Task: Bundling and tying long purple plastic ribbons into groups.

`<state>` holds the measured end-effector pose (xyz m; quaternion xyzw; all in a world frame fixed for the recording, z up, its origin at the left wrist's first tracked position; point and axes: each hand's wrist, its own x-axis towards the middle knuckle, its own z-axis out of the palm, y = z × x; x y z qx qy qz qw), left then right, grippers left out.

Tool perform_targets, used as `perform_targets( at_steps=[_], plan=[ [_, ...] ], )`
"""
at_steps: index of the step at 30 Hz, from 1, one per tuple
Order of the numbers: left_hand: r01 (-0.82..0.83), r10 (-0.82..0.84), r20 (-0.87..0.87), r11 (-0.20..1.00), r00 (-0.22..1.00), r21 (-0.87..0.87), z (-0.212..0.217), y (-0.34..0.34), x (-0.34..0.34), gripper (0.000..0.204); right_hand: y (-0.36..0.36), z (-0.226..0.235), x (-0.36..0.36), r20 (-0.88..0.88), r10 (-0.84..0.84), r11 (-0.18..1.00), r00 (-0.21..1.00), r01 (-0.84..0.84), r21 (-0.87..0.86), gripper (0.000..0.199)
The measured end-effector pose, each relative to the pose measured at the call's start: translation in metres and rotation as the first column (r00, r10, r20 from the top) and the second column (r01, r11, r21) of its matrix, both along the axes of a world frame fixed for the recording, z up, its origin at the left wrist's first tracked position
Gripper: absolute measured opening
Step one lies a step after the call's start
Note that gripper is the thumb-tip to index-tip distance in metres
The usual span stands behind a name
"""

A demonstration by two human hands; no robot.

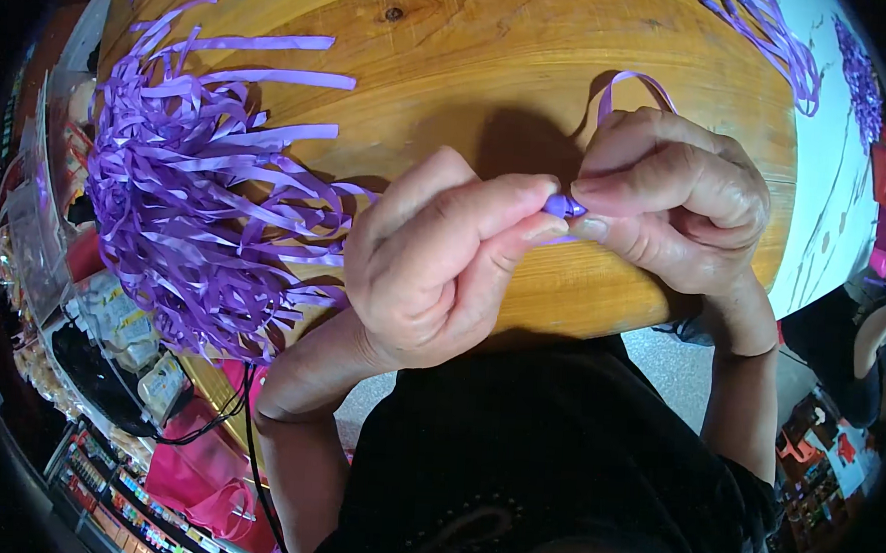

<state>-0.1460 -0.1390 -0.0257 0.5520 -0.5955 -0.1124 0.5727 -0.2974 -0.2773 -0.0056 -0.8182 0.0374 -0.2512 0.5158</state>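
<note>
Between my two hands is a small rolled piece of purple ribbon [564, 207], pinched at fingertip height above the table. My left hand [444, 262] grips its left side between thumb and forefinger, with the other fingers curled in. On the opposite side, the thumb and forefinger of my right hand [678, 194] press on the roll. A loop of the ribbon's tail [642, 79] rises behind my right fingers. A large heap of cut purple ribbon strips [202, 184] lies left of my left hand, many ends pointing right.
The wooden table [423, 75] has a curved edge close to my body. More purple ribbons [771, 43] lie at the far right, beside a white marbled surface [818, 196]. Clear plastic packages [115, 319] and a pink bag [202, 474] stand off the left edge. A black cable [253, 457] hangs there.
</note>
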Motion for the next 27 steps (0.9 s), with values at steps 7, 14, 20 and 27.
perform_targets(
  at_steps=[7,14,20,27],
  plan=[
    [0.054,-0.047,0.141,0.998,0.989,-0.046,0.003,0.003,0.003,0.032,0.003,0.004,0.000,-0.009,0.011,0.997,1.000,-0.010,0.079,0.018],
    [0.116,-0.103,0.185,0.991,0.977,-0.061,0.002,0.004,0.003,0.032,0.006,0.001,0.000,0.024,0.058,0.982,0.998,-0.062,0.180,0.018],
    [0.118,-0.115,0.057,0.991,0.992,-0.057,-0.001,0.003,-0.001,0.027,0.003,0.003,0.000,0.039,0.069,0.973,0.997,-0.076,0.216,0.019],
    [0.088,-0.088,0.031,0.996,0.996,-0.007,-0.001,-0.001,0.002,0.026,0.006,0.011,0.002,-0.012,-0.115,0.993,0.993,0.114,-0.023,0.021]
  ],
)
